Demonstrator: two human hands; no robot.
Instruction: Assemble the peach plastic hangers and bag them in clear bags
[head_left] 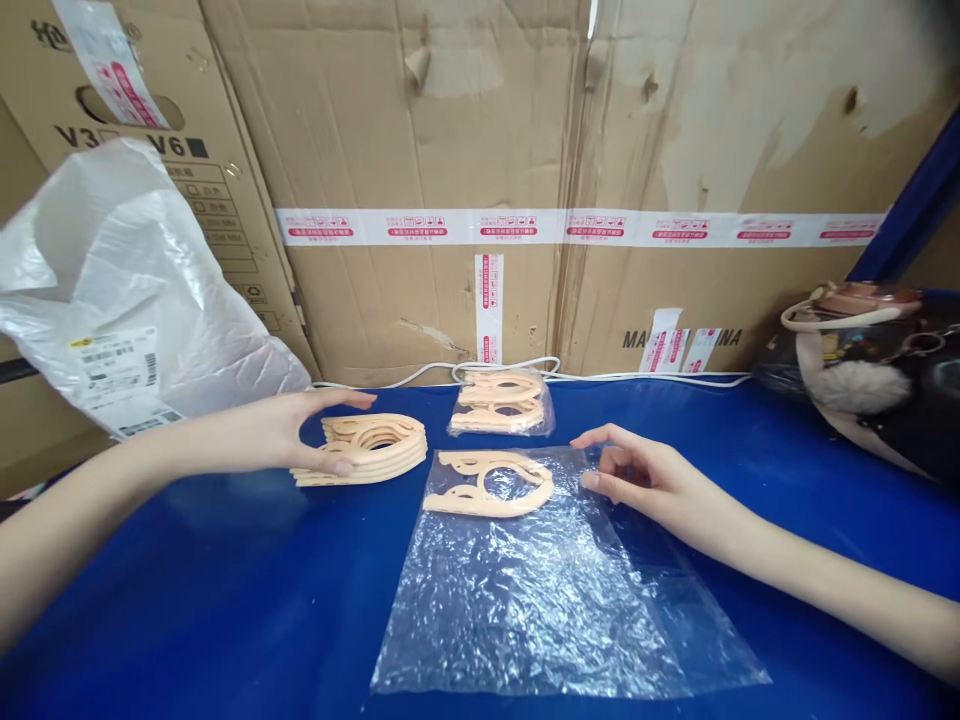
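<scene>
A small stack of beige folding hangers (382,462) lies on the blue tabletop, left of centre. My left hand (274,435) reaches round its left end, thumb along the near side and fingers stretched over the far side, with a gap between them. One more beige folding hanger (517,500) rests flat on the upper part of a clear plastic bag (525,610). At the bag's upper right edge is my right hand (637,470), forefinger and thumb apart, the other fingers curled. Whether its fingertips touch the film I cannot tell.
Behind the loose hanger lies a clear pack of beige hangers (499,402). A white cable (637,376) runs along large cardboard boxes (420,310). A white plastic mailer (150,290) leans at left; a dark bag with a fluffy pompom (862,385) sits at right.
</scene>
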